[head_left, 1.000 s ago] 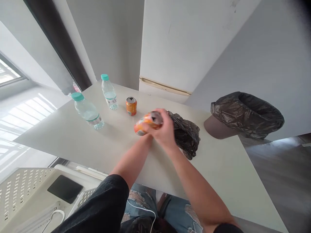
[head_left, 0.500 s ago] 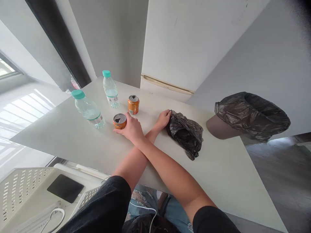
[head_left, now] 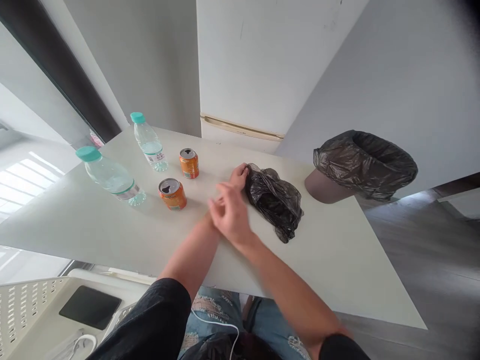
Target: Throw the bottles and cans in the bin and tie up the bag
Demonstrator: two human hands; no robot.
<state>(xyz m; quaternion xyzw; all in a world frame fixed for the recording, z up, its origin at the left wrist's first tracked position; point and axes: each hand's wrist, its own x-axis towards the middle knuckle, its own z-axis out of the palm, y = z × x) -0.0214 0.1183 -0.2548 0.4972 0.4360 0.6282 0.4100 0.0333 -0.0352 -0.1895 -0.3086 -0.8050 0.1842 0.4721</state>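
My left hand (head_left: 239,175) grips the left edge of a crumpled black plastic bag (head_left: 275,200) lying on the table, its mouth facing me. My right hand (head_left: 231,212), a bit blurred, hovers over my left wrist with curled fingers apart and nothing in them. To its left stands an opened orange drink can (head_left: 173,195). A second opened orange can (head_left: 189,164) is just behind it. Two clear plastic bottles with teal caps stand further left, a nearer bottle (head_left: 112,177) and a farther bottle (head_left: 149,142).
A brown bin (head_left: 326,186) lined with a black bag stands at the table's right end. Behind the white table (head_left: 330,265) is a white fridge (head_left: 240,75). At lower left, a cream plastic basket (head_left: 33,300) holds a dark flat device (head_left: 90,307) and a white cable.
My right hand has let go of the nearer orange can and moved right, over my left wrist. The can stays upright on the table. My left hand keeps its hold; the view has shifted right.
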